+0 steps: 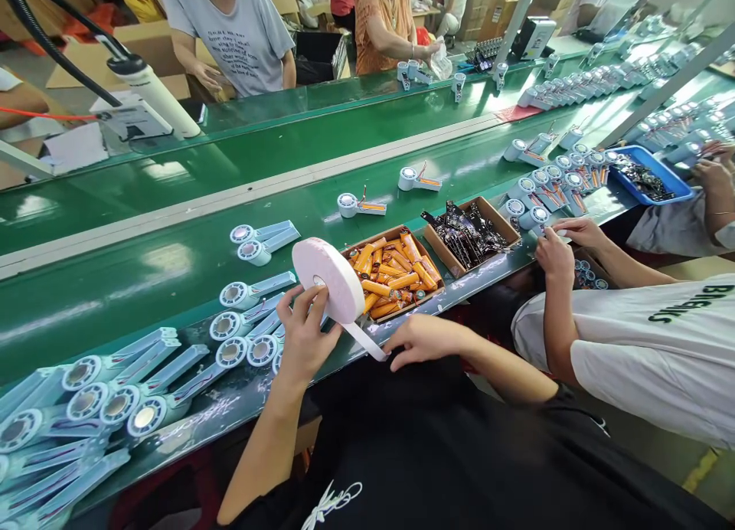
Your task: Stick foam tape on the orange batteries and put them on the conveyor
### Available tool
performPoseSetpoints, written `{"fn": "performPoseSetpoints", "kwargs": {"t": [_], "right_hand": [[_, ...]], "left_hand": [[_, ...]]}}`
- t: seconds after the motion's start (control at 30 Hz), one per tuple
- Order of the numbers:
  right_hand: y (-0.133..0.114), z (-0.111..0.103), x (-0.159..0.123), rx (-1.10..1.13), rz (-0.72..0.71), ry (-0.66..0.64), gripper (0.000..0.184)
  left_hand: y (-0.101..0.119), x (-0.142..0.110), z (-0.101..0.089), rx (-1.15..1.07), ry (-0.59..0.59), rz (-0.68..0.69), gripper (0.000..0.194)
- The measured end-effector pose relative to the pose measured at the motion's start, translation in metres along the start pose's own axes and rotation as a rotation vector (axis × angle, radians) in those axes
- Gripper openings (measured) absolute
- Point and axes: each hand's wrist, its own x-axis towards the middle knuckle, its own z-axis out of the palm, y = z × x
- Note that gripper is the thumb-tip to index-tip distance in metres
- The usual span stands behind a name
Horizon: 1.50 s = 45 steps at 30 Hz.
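Note:
My left hand grips a large roll of white tape, fingers at its core, raised above the near edge of the green bench. From the roll's underside a strip of tape runs down to the right. The end of that strip is pinched in my right hand, close to my black shirt. Just behind the roll sits a cardboard box of orange battery cells. Left of my left hand lie several pale blue fan housings with round heads and long open handles.
A box of black circuit boards stands right of the batteries. Single fan housings lie on the green belt. At my right, a co-worker's hands work beside more housings and a blue tray. People sit across the line.

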Motion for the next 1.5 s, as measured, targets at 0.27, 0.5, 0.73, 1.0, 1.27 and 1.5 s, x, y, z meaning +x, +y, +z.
{"fn": "performPoseSetpoints", "kwargs": {"t": [0.27, 0.5, 0.73, 1.0, 1.27, 1.5], "right_hand": [[0.052, -0.047, 0.003, -0.415, 0.228, 0.422, 0.038], [0.057, -0.054, 0.008, 0.674, 0.243, 1.01, 0.038], [0.019, -0.064, 0.013, 1.193, 0.162, 0.85, 0.042], [0.001, -0.062, 0.015, 0.927, 0.057, 0.894, 0.043], [-0.009, -0.054, 0.024, 0.938, -0.074, 1.161, 0.068], [-0.014, -0.037, 0.041, 0.833, -0.061, 1.331, 0.07]], "left_hand": [[0.012, -0.01, 0.009, 0.017, -0.046, 0.009, 0.068], [0.016, -0.009, 0.008, 0.042, -0.091, 0.045, 0.065], [0.017, -0.008, 0.008, 0.069, -0.114, 0.03, 0.065], [0.018, -0.011, 0.003, 0.081, -0.132, 0.033, 0.068], [0.028, -0.011, -0.003, 0.129, -0.144, 0.083, 0.064], [0.033, -0.009, -0.002, 0.145, -0.133, 0.138, 0.066]]}}
